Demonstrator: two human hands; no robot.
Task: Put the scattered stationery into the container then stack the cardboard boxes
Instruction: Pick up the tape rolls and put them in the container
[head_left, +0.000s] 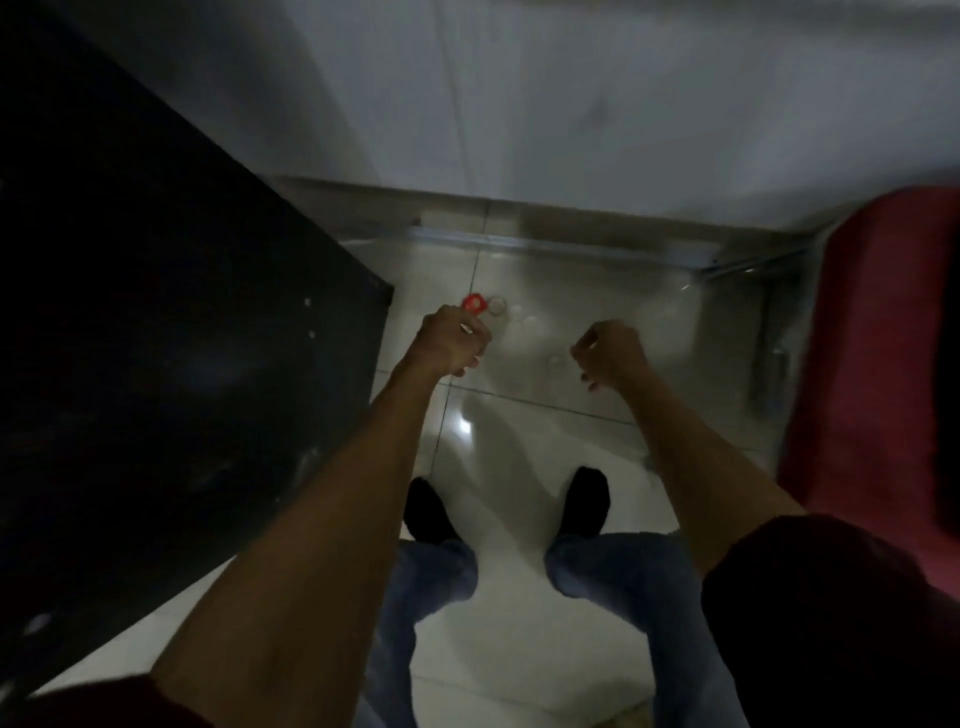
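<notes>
I look straight down at a glossy tiled floor in dim, blurred light. A small red ring-shaped item and a clear ring lie side by side just past my left hand. The left hand's fingers are curled, and a thin white sliver shows at its knuckles. Whether it holds anything is unclear. My right hand hangs apart as a loose fist with nothing visible in it. A faint pale round item lies on the floor between my hands. No container or cardboard box is in view.
A large black surface fills the left side, its corner close to my left hand. A red upholstered object stands at the right edge. A white wall with a metal rail at its base lies ahead. My feet stand below.
</notes>
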